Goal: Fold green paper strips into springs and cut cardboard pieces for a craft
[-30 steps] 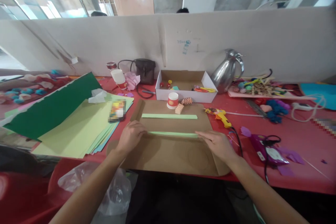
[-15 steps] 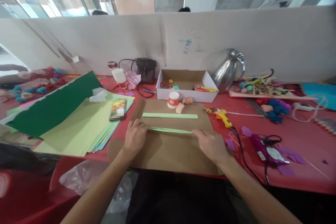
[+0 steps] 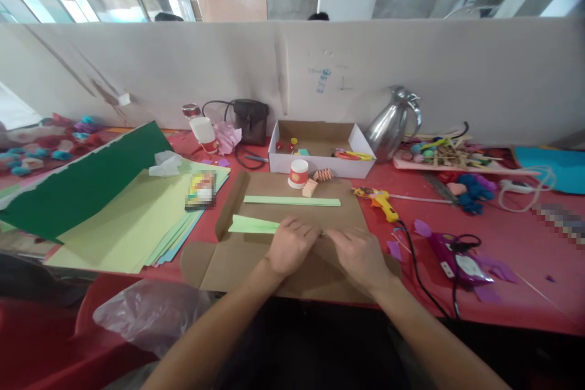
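A folded light green paper strip (image 3: pixel 253 225) lies on a flat brown cardboard sheet (image 3: pixel 228 262). My left hand (image 3: pixel 291 245) pinches the strip near its right end, and the strip's left part sticks out loose from under it. My right hand (image 3: pixel 359 254) meets the left hand there, fingers on the same end of the strip. A second green strip (image 3: pixel 291 200) lies flat farther back on the cardboard.
A stack of light green sheets (image 3: pixel 128 222) and a dark green sheet (image 3: pixel 86 186) lie left. Behind the cardboard are a white box (image 3: pixel 320 161), a small cup (image 3: pixel 298 173), a steel jug (image 3: pixel 393 125). A yellow glue gun (image 3: pixel 379 201) and purple tool (image 3: pixel 452 253) lie right.
Both hands came together toward the strip's right end; before, they held the strip at its two far ends. The left end now lies free.
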`<action>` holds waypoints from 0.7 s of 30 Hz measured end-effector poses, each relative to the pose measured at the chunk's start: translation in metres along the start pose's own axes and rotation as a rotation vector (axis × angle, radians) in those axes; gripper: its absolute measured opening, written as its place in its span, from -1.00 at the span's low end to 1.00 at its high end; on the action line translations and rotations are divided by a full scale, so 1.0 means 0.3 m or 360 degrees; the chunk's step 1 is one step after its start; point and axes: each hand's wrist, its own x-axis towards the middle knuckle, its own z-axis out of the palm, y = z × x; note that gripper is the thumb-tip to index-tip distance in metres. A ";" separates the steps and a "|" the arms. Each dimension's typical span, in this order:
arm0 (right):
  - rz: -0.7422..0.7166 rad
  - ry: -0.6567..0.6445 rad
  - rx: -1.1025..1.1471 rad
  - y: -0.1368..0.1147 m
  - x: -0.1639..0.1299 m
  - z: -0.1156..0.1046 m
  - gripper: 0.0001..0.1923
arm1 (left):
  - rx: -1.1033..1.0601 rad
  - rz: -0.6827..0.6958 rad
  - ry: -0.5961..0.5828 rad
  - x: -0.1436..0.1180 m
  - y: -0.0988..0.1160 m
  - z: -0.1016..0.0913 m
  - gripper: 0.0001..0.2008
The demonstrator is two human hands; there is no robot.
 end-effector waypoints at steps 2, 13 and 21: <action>0.0025 0.0016 0.0001 0.009 -0.005 0.004 -0.73 | 0.0025 0.0016 -0.0050 -0.018 -0.024 -0.017 -0.83; 0.0161 0.0175 -0.0035 0.178 -0.077 -0.044 -0.67 | 0.0181 -0.0470 -0.0138 -0.217 -0.265 -0.110 -0.73; 0.0076 0.0172 -0.0160 0.129 -0.053 -0.043 -0.71 | 0.0212 -0.0482 -0.0113 -0.147 -0.198 -0.132 -0.77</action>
